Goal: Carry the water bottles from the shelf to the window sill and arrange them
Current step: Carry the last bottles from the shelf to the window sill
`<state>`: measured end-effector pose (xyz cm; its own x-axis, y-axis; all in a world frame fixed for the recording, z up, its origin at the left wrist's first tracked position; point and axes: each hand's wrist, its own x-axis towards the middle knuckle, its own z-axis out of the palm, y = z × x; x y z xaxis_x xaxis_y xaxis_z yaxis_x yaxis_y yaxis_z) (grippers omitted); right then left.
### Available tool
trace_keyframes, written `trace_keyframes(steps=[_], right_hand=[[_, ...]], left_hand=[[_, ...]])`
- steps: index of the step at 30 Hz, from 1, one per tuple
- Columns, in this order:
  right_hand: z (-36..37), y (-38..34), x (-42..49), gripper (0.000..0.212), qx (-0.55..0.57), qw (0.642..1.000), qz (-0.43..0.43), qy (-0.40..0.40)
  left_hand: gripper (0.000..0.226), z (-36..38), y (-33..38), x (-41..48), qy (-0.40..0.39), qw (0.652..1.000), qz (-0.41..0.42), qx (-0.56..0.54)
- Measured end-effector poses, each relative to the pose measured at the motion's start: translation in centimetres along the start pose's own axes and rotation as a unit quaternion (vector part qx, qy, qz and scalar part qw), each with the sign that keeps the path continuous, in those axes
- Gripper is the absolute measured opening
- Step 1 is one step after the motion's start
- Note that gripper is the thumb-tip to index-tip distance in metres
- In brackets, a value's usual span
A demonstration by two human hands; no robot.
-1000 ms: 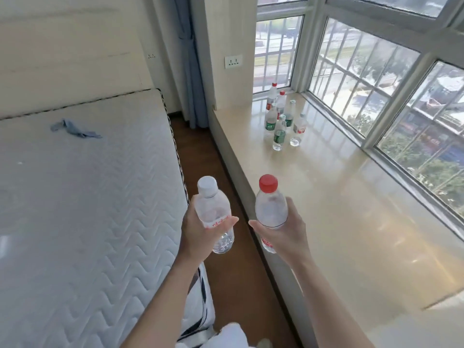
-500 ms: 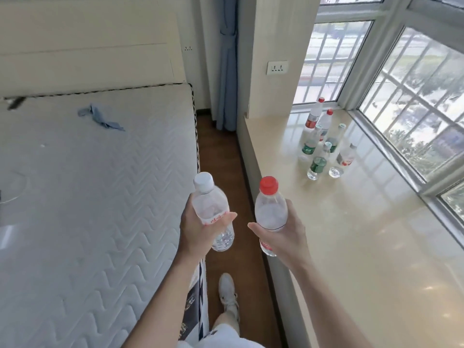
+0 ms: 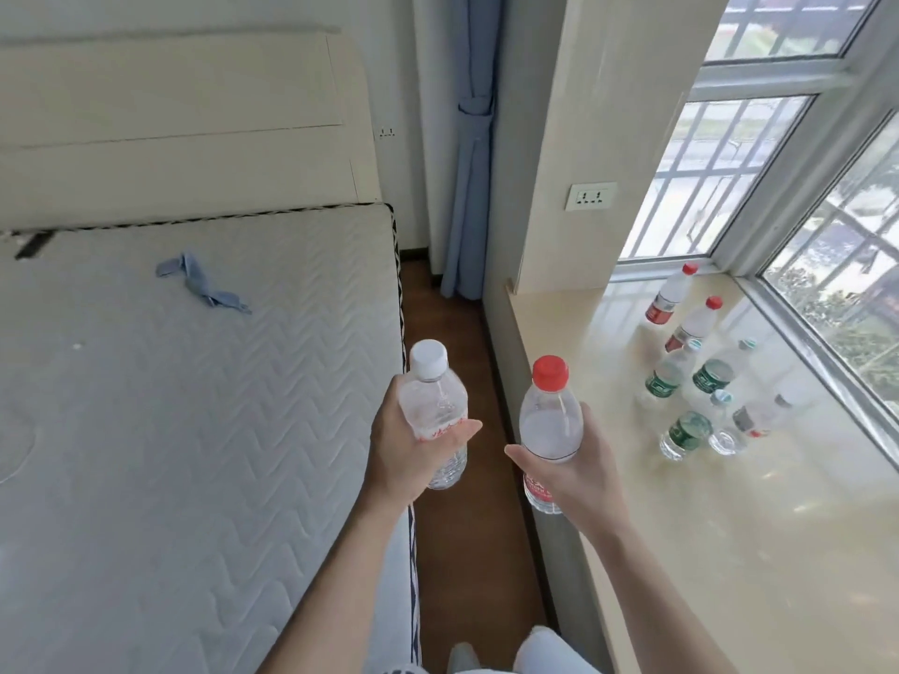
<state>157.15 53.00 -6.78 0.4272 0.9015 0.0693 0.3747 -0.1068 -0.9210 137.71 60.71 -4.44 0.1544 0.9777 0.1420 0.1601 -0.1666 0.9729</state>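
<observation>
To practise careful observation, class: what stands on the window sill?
A cluster of water bottles stands on the window sill near the corner: two are red-capped and several are green-labelled. They overlap, so the exact count is hidden.

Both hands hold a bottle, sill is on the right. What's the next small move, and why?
Probably reach the right hand with its red-capped bottle forward to the bottle group on the window sill: that group stands farther ahead, and bare sill lies beside it.
</observation>
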Motion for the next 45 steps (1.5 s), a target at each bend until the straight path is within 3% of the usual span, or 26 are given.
trace_keyframes(steps=[11, 25, 31, 35, 38, 45], right_hand=[[2.9, 1.5, 16.6, 0.059, 0.017, 1.000, 0.009, -0.012], [0.3, 5.4, 43.0, 0.070, 0.050, 0.995, 0.062, 0.054], [-2.8, 6.4, 47.8, 0.044, 0.061, 0.989, 0.084, 0.107], [-5.3, 8.2, 49.1, 0.047, 0.047, 0.976, 0.121, 0.177], [-6.9, 9.2, 49.5, 0.050, 0.042, 0.963, 0.151, 0.218], [-9.2, 10.8, 48.6, 0.057, 0.044, 0.905, 0.228, 0.357]], left_hand=[[0.071, 2.7, -3.6, 15.6, -0.017, 1.000, -0.008, -0.015], [0.070, 15.4, -4.9, 41.9, -0.116, 0.993, -0.004, 0.016], [0.061, 21.2, -3.9, 48.4, -0.192, 0.981, 0.008, 0.014], [0.053, 25.9, -3.8, 51.5, -0.279, 0.960, -0.003, -0.002], [0.059, 29.4, -3.8, 53.1, -0.335, 0.942, 0.017, 0.012], [0.057, 37.8, -4.9, 55.7, -0.503, 0.863, 0.034, 0.009]])
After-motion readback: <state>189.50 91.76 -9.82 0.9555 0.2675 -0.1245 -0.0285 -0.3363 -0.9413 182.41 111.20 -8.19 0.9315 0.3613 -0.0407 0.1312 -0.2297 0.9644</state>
